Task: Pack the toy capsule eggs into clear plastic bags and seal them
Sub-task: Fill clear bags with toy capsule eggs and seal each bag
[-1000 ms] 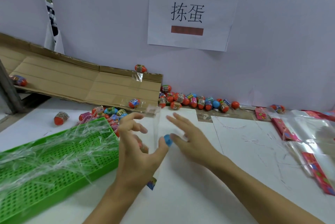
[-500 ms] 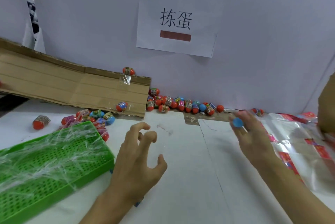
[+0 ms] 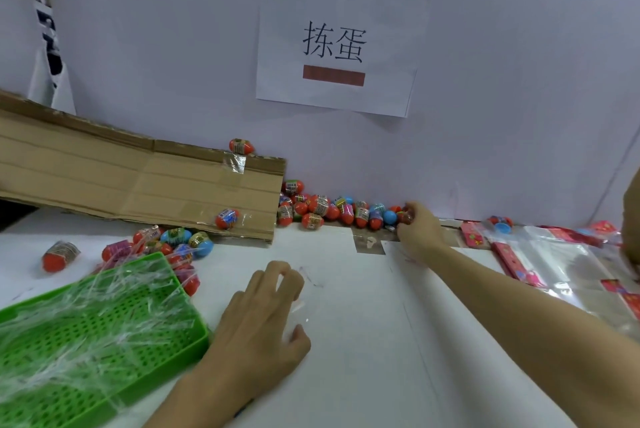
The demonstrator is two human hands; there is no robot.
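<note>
While the left hand [image 3: 258,327] is resting on the white table [image 3: 346,375] with fingers loosely curled over a clear bag [image 3: 301,303] (barely visible there), the right hand [image 3: 417,225] is reaching to the far wall, its fingers curling round a red egg [image 3: 406,216] at the right end of the egg row [image 3: 329,209]. More eggs are lying by the green tray [image 3: 97,337] on the left. Bags [image 3: 561,261] are lying at the right.

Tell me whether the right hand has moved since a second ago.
Yes. The right hand has gone from mid-table beside the left hand out to the egg pile at the wall, fingers curled on an egg.
</note>
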